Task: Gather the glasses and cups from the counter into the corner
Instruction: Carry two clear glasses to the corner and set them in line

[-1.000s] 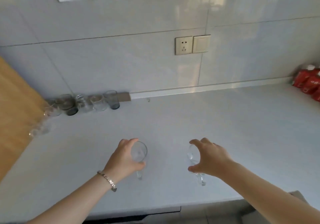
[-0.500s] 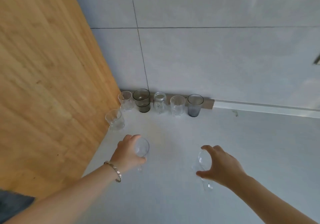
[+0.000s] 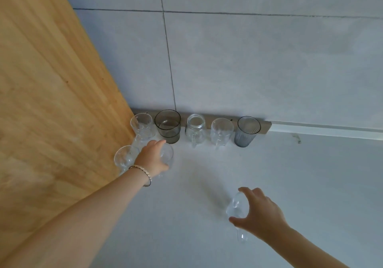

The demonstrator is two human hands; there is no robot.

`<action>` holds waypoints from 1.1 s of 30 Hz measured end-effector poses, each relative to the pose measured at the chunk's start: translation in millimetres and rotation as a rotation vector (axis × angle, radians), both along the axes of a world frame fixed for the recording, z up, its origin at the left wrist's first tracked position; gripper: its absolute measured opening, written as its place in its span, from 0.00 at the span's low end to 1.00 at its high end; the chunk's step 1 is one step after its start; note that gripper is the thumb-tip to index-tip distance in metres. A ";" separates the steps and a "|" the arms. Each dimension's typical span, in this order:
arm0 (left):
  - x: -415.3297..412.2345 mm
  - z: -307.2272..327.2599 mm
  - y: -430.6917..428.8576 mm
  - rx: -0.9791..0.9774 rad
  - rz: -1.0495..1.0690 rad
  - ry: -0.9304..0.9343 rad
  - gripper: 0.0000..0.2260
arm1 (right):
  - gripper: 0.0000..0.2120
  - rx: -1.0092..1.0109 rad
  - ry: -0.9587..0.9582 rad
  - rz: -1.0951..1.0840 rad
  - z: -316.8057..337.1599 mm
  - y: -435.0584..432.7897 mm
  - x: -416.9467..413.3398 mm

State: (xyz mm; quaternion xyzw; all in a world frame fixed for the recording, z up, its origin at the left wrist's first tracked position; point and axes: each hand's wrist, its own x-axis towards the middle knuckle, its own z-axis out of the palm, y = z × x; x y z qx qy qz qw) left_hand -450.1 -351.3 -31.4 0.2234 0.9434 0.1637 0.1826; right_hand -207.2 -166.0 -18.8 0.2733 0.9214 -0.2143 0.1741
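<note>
Pale desk (image 3: pixel 269 174): my left hand (image 3: pixel 152 160) grips a clear glass (image 3: pixel 166 155) just before the smoked tumbler (image 3: pixel 167 125); my right hand (image 3: pixel 260 212), farther back, pinches another glass (image 3: pixel 237 207).

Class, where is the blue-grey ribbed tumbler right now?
The blue-grey tumbler stands upright at the right end of the row against the wall, beside a clear mug.

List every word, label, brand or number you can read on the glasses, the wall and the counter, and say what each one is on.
None: no readable text shows anywhere.
The glasses along the wall, such as the dark tumbler and the glass jar, are unmarked.
The clear cups in the left hand and right hand show no print.
</note>
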 end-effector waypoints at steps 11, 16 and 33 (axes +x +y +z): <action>-8.5 -13.6 -9.9 0.029 -0.094 0.001 0.38 | 0.40 -0.025 0.118 -0.009 -9.7 -26.4 -112.9; -8.6 -19.0 -11.2 0.054 -0.072 0.008 0.38 | 0.38 -0.023 0.097 -0.010 -23.2 -41.1 -166.5; 54.1 20.2 21.7 -0.143 -0.235 0.173 0.26 | 0.27 -0.119 -0.127 0.107 -9.6 16.5 -64.1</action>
